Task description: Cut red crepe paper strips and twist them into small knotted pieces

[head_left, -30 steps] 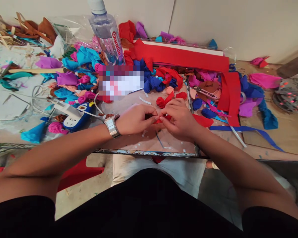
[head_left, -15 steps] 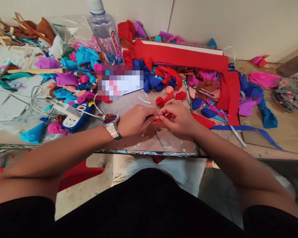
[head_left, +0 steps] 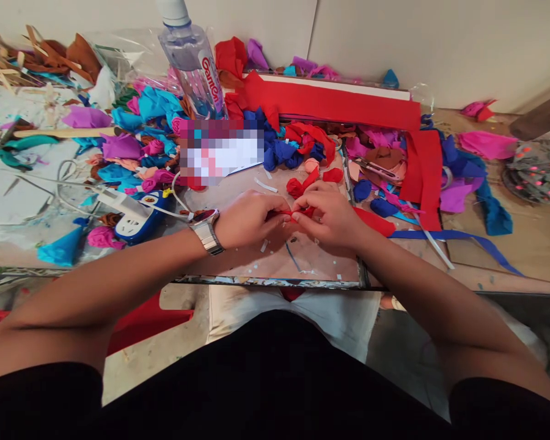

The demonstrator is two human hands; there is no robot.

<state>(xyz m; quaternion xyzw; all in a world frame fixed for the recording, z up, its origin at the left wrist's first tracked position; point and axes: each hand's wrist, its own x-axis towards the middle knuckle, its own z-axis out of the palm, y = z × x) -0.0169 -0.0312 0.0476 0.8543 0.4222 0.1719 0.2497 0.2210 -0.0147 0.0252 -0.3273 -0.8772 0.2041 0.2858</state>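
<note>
Both hands meet over the table's front middle, pinching one red crepe paper strip (head_left: 308, 212) between them. My left hand (head_left: 250, 220), with a metal watch (head_left: 206, 232) on its wrist, has thumb and forefinger closed on the strip's left part. Fingertip to fingertip with it, my right hand (head_left: 332, 215) pinches the same strip. A red tail (head_left: 374, 222) shows beyond the right hand; whether it joins the held strip is hidden. Just behind the hands lie a rolled red paper rosette (head_left: 294, 187) and a peach one (head_left: 311, 165).
A water bottle (head_left: 192, 70) stands behind a blurred phone (head_left: 224, 156). Left are a blue power strip (head_left: 140, 217) with cables, pliers (head_left: 16, 153) and heaped paper rosettes (head_left: 153, 104). At right, a cutter (head_left: 378, 171) lies among scraps near red paper sheets (head_left: 424, 177).
The fingers have shifted slightly on the red strip, and more red now shows inside my left hand's grip. Everything on the table stays where it was.
</note>
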